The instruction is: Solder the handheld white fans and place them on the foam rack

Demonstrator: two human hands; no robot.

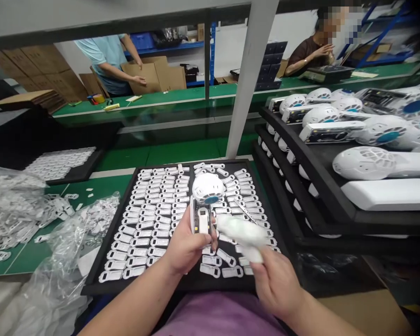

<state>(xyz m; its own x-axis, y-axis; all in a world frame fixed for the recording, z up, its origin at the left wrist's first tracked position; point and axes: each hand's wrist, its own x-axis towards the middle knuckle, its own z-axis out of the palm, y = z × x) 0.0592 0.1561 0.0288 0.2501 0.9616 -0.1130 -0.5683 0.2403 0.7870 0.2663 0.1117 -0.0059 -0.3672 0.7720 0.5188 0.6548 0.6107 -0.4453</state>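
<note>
My left hand (187,247) is closed around the handle of a white handheld device (208,187) with a rounded, vented head and a blue oval at its front. The handle's front is open, showing dark inner parts and a small white plate (203,220). To the right, my right hand (278,280) grips one end of a long white piece, perhaps a cover (243,231), blurred by motion. It is close beside the device; whether they touch I cannot tell. Beneath both hands lies a black tray (91,285) with rows of small white plastic plates (140,242).
Stacked black trays (322,219) with similar white devices (362,163) stand at the right. Clear plastic bags (59,254) and loose white parts lie left. A pale post (248,79) rises behind the tray. Two people (105,58) are across the green bench, one holding cardboard.
</note>
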